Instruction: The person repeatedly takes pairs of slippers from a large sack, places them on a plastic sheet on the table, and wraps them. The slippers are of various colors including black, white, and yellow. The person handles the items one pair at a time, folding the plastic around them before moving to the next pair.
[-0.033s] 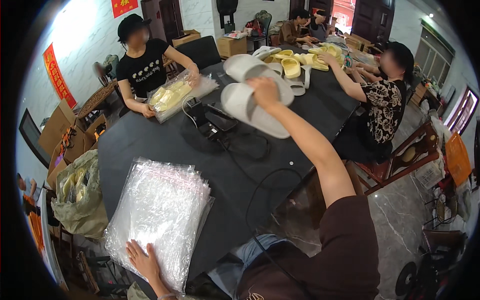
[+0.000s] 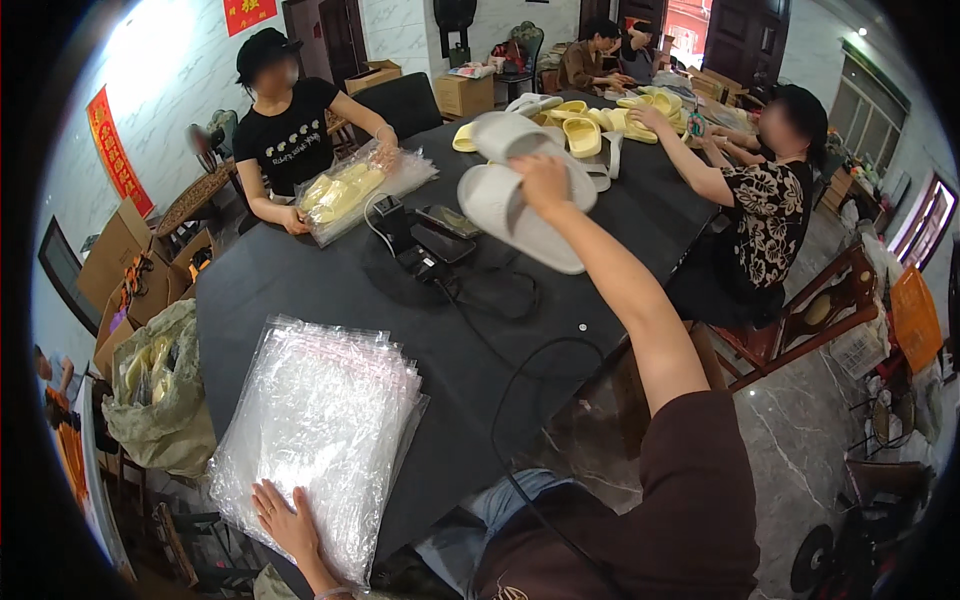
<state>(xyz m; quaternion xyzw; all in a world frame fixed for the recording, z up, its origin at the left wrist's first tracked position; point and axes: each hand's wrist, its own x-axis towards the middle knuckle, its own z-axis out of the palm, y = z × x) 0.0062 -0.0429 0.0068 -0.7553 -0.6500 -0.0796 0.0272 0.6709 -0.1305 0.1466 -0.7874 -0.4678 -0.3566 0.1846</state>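
Observation:
Above the far part of the black table [image 2: 470, 370], a pair of light grey slide slippers [image 2: 490, 205] hangs in the air, soles tilted. My right hand [image 2: 543, 186] is closed round their straps, the arm stretched out. My left hand [image 2: 288, 522] lies flat, fingers spread, on the near end of a stack of clear plastic bags [image 2: 325, 410]. Beyond the held pair is a heap of yellow slippers [image 2: 582, 136], with some grey ones among them.
A black device with a screen [image 2: 447, 222] and its cable lie mid-table. Across at left, a co-worker handles a clear bag of yellow slippers [image 2: 342, 195]; another reaches into the heap from the right. A full sack [image 2: 160, 400] stands left of the table, a wooden chair [image 2: 810, 310] right.
My right hand and the grey slippers have shifted slightly to the right, uncovering a yellow slipper behind them and more of the device's screen. My left hand stays in place.

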